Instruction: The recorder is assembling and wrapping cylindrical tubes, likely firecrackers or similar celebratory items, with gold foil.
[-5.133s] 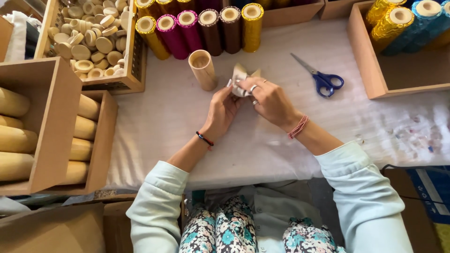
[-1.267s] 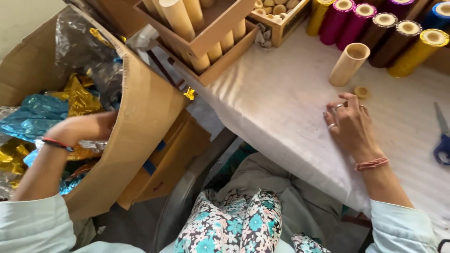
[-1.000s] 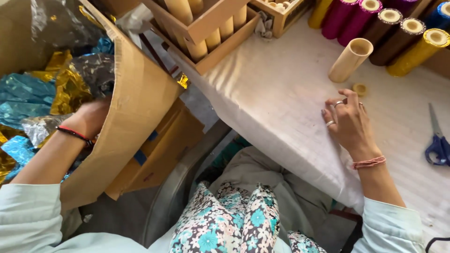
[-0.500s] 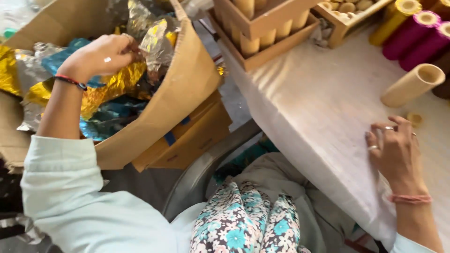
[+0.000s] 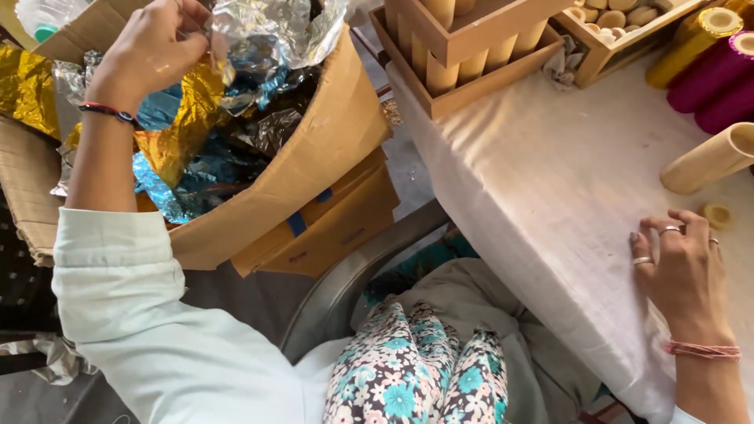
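1. The silver foil sheet (image 5: 275,31) sits at the top of the open cardboard box (image 5: 314,157), off the table's left edge, crumpled over gold foil (image 5: 184,133) and blue foil (image 5: 169,192) scraps.
2. The left hand (image 5: 153,51) is up over the box, fingers curled and pinched on the near edge of the silver sheet — it has hold of that sheet only, as far as the view shows.
3. To lift it cleanly, I judge a pull straight up and slow is best, so the thin foil does not tear or drag the gold pieces out with it.
4. The right hand (image 5: 683,271) lies flat and open on the white table (image 5: 550,180) near its front edge, holding nothing — fingers spread, rings showing.
5. Just beyond its fingertips lie a small cardboard ring (image 5: 716,215) and a bare cardboard tube (image 5: 707,159) on its side.
6. Toward the far edge stand wooden trays of tubes (image 5: 463,47) and spools of magenta thread (image 5: 711,74).
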